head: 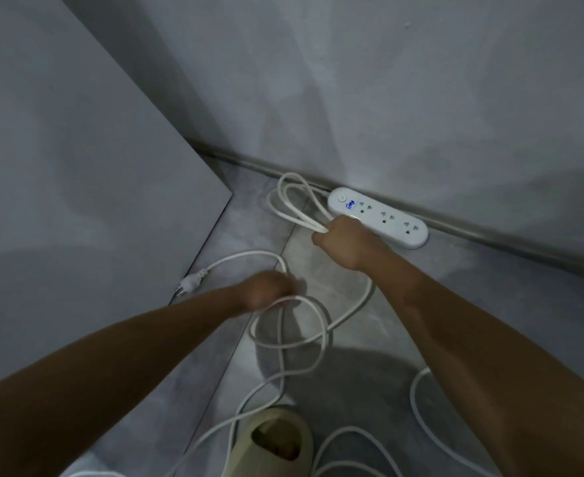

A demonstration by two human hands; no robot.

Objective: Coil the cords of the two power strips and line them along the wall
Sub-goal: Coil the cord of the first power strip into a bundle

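Observation:
A white power strip (380,216) lies on the floor against the baseboard of the far wall. My right hand (344,241) grips a few loops of its white cord (289,201) just in front of the strip's left end. My left hand (266,292), blurred, holds a loose stretch of white cord (283,339) lower down at the centre. That cord runs on to a plug (189,284) lying on the floor by the left panel. Only one power strip is in view.
A grey panel (94,166) stands upright on the left, meeting the wall (387,80) at a corner. More white cord (421,418) trails over the grey floor at the bottom. A beige slipper (270,442) on a foot is at the bottom centre.

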